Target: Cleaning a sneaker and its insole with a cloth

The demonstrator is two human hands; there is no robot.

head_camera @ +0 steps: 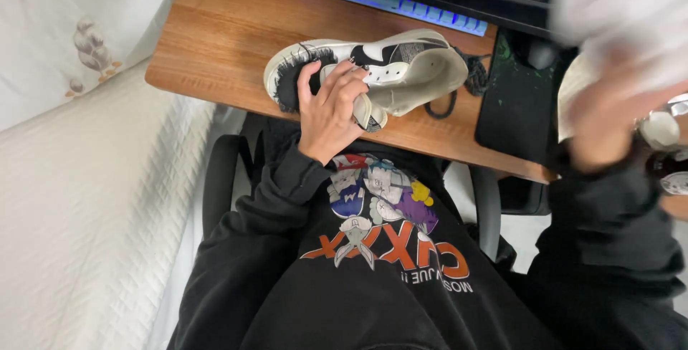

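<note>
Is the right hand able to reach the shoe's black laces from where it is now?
Probably yes. The right hand, blurred and holding something white, hovers above the desk edge, and the laces lie uncovered beside the shoe. Only the dark mat lies between. The left hand grips the shoe's other end.

A white and black sneaker [387,70] lies on its side on the wooden desk [222,27], near the front edge, toe toward the left edge and its opening facing the front. Its black laces [466,81] trail loose at the heel end. The toe looks scuffed and dark.
</note>
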